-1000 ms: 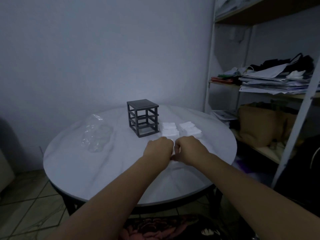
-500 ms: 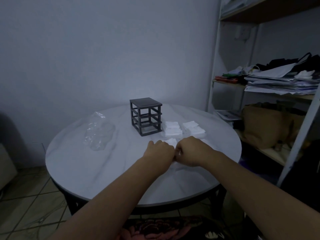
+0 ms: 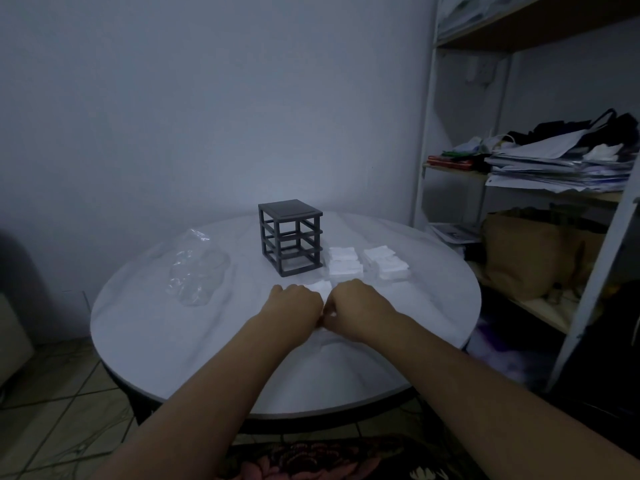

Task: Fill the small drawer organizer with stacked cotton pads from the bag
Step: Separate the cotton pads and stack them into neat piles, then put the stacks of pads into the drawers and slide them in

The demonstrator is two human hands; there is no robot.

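The dark drawer organizer (image 3: 290,237) stands toward the far side of the round white desk (image 3: 207,341). Just in front of it, the person's left grip (image 3: 298,304) and right grip (image 3: 356,308) meet, the fingers of both curled around a small stack of cotton pads (image 3: 320,287). A pad pile (image 3: 344,263) lies just right of the organizer, with a second pile (image 3: 386,263) beyond it. The crumpled clear bag (image 3: 195,271) lies to the organizer's left.
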